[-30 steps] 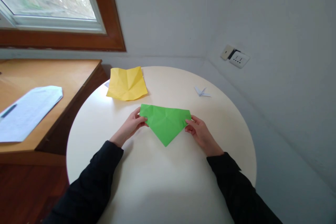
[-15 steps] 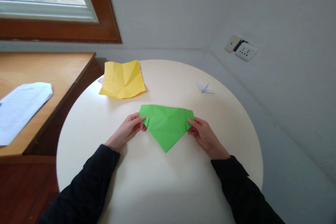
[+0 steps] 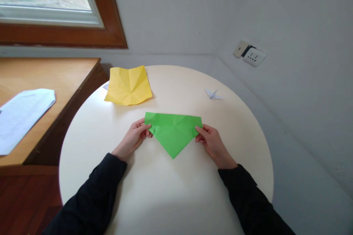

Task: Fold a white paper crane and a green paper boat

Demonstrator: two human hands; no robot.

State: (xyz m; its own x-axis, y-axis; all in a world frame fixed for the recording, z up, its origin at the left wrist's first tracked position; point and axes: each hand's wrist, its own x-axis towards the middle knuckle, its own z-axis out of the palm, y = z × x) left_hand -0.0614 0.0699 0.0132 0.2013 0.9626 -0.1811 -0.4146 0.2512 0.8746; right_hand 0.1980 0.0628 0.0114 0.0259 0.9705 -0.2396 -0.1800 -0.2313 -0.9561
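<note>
On the round counter (image 3: 165, 198), centre | green paper (image 3: 173, 134) lay flat, folded to a triangle, point toward me | my left hand (image 3: 134, 139) and right hand (image 3: 212, 143) pinched its opposite corners, likely steadying the crease | yellow sheet (image 3: 128, 85) and small paper crane (image 3: 213, 94) lay beyond, apart.

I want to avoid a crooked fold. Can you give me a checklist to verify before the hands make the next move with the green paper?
1. Left hand pinches left corner of green paper: ok.
2. Right hand pinches right corner: ok.
3. Paper's point faces the person: ok.
4. Yellow paper lies apart: ok.
5. Small paper crane lies apart: ok.
6. Layers aligned exactly: cannot tell.
</note>
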